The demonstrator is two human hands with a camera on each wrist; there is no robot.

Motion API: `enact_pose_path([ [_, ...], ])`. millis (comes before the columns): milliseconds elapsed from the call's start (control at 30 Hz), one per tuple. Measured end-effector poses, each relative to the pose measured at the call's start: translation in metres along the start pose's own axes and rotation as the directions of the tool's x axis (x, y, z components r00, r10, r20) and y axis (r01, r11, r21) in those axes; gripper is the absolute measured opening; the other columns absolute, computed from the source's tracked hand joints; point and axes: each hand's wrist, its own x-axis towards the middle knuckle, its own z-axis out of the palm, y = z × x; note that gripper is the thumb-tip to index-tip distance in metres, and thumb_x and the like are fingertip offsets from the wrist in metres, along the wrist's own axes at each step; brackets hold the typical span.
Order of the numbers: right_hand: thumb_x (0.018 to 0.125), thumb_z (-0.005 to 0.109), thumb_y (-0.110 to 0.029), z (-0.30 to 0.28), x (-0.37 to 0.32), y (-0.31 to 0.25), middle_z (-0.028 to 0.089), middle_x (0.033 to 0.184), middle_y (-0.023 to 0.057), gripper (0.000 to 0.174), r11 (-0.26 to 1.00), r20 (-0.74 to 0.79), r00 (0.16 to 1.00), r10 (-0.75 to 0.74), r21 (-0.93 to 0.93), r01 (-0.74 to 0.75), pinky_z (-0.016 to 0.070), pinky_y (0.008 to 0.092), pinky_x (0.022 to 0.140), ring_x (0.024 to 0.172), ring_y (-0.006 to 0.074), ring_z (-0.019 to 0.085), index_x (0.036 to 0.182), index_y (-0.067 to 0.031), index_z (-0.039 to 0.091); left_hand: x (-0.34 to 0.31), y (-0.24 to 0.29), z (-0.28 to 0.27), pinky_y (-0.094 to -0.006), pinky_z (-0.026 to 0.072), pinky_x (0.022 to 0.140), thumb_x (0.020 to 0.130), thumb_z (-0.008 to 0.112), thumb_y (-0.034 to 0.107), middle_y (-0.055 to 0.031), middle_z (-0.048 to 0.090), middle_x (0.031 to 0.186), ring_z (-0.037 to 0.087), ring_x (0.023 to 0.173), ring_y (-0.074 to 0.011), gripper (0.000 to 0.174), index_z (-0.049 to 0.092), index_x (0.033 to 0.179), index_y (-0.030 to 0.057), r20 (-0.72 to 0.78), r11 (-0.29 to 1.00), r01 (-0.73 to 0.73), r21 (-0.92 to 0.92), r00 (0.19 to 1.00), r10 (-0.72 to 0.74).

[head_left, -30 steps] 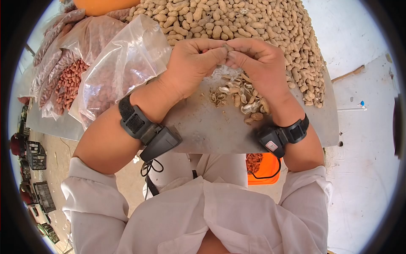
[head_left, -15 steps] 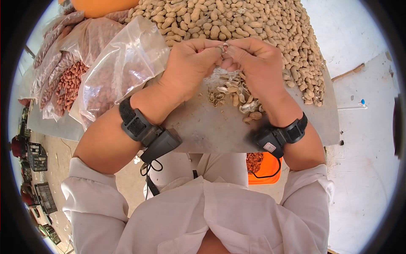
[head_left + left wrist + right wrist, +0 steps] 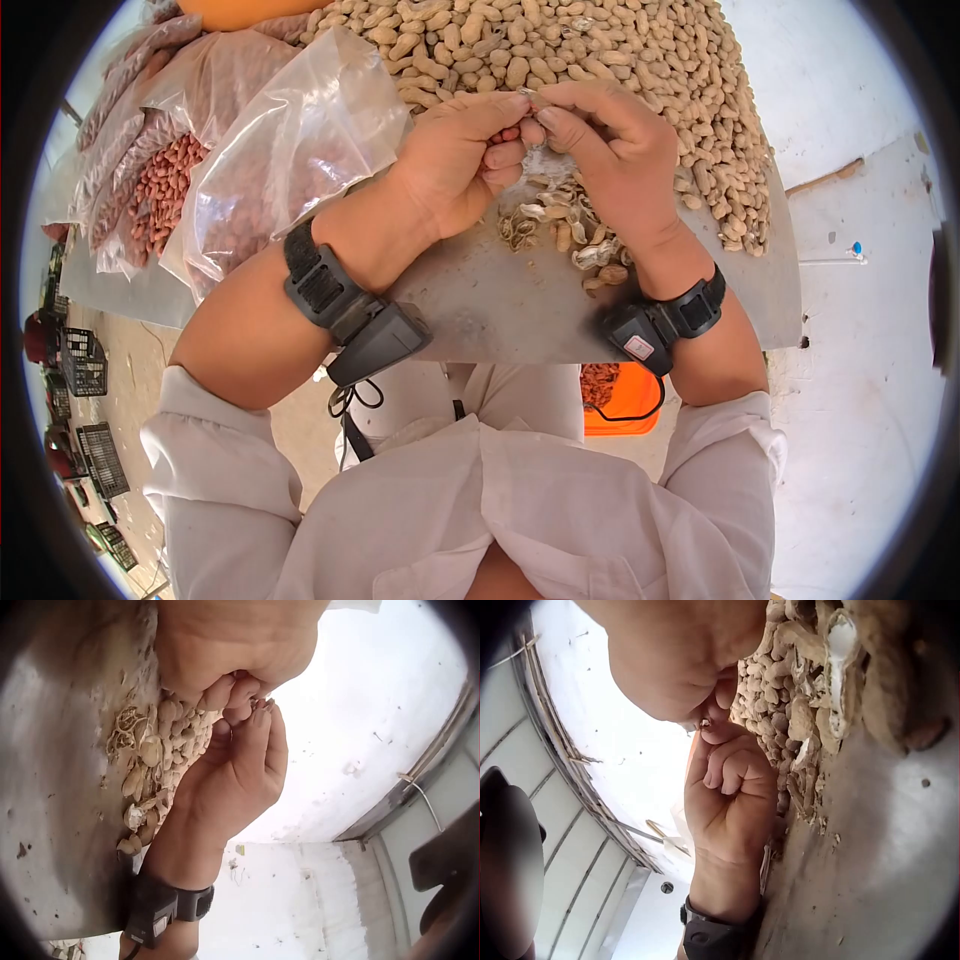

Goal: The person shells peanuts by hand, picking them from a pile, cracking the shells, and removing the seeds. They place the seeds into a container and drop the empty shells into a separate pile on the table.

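My left hand (image 3: 450,155) and right hand (image 3: 628,150) meet fingertip to fingertip over the near edge of a big heap of unshelled peanuts (image 3: 590,45). Red peanut kernels (image 3: 508,134) show in the curled fingers of the left hand, whose thumb and forefinger pinch at a small peanut shell (image 3: 538,102). The right thumb and forefinger pinch that shell from the other side; most of it is hidden by fingertips. In the right wrist view a bit of shell (image 3: 705,724) pokes out between the fingertips. Broken peanut shells (image 3: 552,212) lie on the grey tabletop (image 3: 470,300) below the hands.
Clear plastic bags (image 3: 290,150) of red kernels (image 3: 165,190) lie at the left, beside an orange container (image 3: 245,10). Under the table's front edge stands an orange basin (image 3: 630,395) with reddish contents. Black crates (image 3: 100,460) are on the floor at far left.
The left hand has turned and its fingers have loosened a little, so that red kernels now show in it. The right fingertips have shifted slightly upward; both hands stay together.
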Motion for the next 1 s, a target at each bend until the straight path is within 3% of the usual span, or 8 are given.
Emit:
enact_pose_path([
  [133, 0.072, 0.065, -0.002, 0.001, 0.003, -0.004, 0.063, 0.076, 0.0067, 0.012, 0.947, -0.006, 0.969, -0.246, -0.213, 0.239, 0.0478, 0.0260, 0.058, 0.065, 0.0195, 0.060, 0.084, -0.0045, 0.065, -0.001, 0.001, 0.001, -0.0168, 0.0271, 0.042, 0.091, 0.048, 0.014, -0.0048, 0.052, 0.072, 0.034, 0.050, -0.0054, 0.018, 0.050, 0.079, 0.0014, 0.011, 0.991, 0.071, -0.117, 0.997, -0.070],
  [333, 0.072, 0.064, -0.001, -0.001, 0.007, -0.003, 0.063, 0.077, 0.0065, 0.011, 0.903, 0.014, 0.937, -0.349, -0.262, 0.341, 0.0481, 0.0261, 0.058, 0.066, 0.0185, 0.060, 0.083, -0.0044, 0.065, -0.001, 0.001, 0.000, -0.0176, 0.0266, 0.041, 0.091, 0.048, 0.015, -0.0039, 0.049, 0.067, 0.033, 0.048, -0.0066, 0.020, 0.049, 0.075, 0.0016, 0.000, 0.980, 0.103, -0.171, 0.994, -0.105],
  [433, 0.071, 0.064, 0.000, -0.002, 0.003, -0.005, 0.062, 0.075, 0.0056, 0.012, 0.980, -0.029, 0.986, -0.162, -0.125, 0.157, 0.0469, 0.0250, 0.056, 0.063, 0.0162, 0.059, 0.083, -0.0036, 0.065, 0.000, 0.002, 0.001, -0.0182, 0.0263, 0.040, 0.089, 0.048, 0.014, -0.0037, 0.051, 0.067, 0.033, 0.047, -0.0063, 0.016, 0.053, 0.082, -0.0001, -0.084, 0.989, 0.044, -0.138, 0.995, -0.056],
  [533, 0.071, 0.064, -0.005, -0.015, 0.001, 0.003, 0.061, 0.073, 0.0052, 0.011, 0.999, 0.067, 0.997, 0.037, -0.035, -0.035, 0.0454, 0.0242, 0.054, 0.060, 0.0142, 0.057, 0.082, -0.0032, 0.064, 0.002, 0.005, -0.003, -0.0184, 0.0263, 0.040, 0.089, 0.049, 0.014, -0.0015, 0.049, 0.066, 0.034, 0.047, -0.0059, 0.017, 0.056, 0.088, -0.0009, -0.130, 0.995, -0.026, -0.096, 0.991, 0.013],
  [600, 0.071, 0.064, -0.010, -0.023, 0.004, 0.003, 0.060, 0.071, 0.0062, 0.012, 0.988, 0.220, 0.972, 0.082, -0.144, -0.050, 0.0453, 0.0270, 0.055, 0.059, 0.0172, 0.056, 0.081, -0.0032, 0.064, 0.003, 0.005, -0.004, -0.0183, 0.0263, 0.041, 0.089, 0.049, 0.015, 0.0002, 0.048, 0.066, 0.034, 0.048, -0.0057, 0.017, 0.056, 0.089, -0.0007, -0.132, 0.996, -0.048, -0.081, 0.990, 0.037],
  [733, 0.074, 0.061, -0.015, -0.019, 0.006, 0.007, 0.060, 0.074, 0.0081, 0.013, 0.922, 0.373, 0.922, 0.107, -0.385, 0.049, 0.0463, 0.0338, 0.062, 0.068, 0.0246, 0.057, 0.082, -0.0050, 0.065, 0.003, 0.004, -0.004, -0.0178, 0.0274, 0.042, 0.091, 0.050, 0.018, 0.0004, 0.048, 0.068, 0.035, 0.049, -0.0056, 0.020, 0.055, 0.096, -0.0007, -0.134, 0.995, -0.055, -0.078, 0.990, 0.044],
  [833, 0.075, 0.060, -0.008, -0.004, 0.001, 0.026, 0.055, 0.077, 0.0081, 0.014, 0.814, 0.404, 0.908, -0.110, -0.488, 0.316, 0.0447, 0.0336, 0.069, 0.077, 0.0254, 0.055, 0.089, -0.0044, 0.063, 0.004, 0.004, -0.006, -0.0178, 0.0282, 0.042, 0.091, 0.051, 0.019, -0.0001, 0.049, 0.069, 0.036, 0.049, -0.0056, 0.022, 0.054, 0.099, -0.0011, -0.127, 0.994, -0.062, -0.091, 0.991, 0.051],
  [1000, 0.075, 0.058, -0.012, 0.001, 0.002, 0.023, 0.058, 0.085, 0.0090, 0.015, 0.760, 0.415, 0.909, 0.039, -0.603, 0.242, 0.0451, 0.0377, 0.074, 0.084, 0.0298, 0.055, 0.087, -0.0083, 0.065, 0.004, 0.004, -0.004, -0.0176, 0.0279, 0.042, 0.090, 0.052, 0.019, -0.0004, 0.049, 0.070, 0.037, 0.050, -0.0054, 0.022, 0.054, 0.099, -0.0011, -0.123, 0.995, -0.069, -0.077, 0.991, 0.059],
])
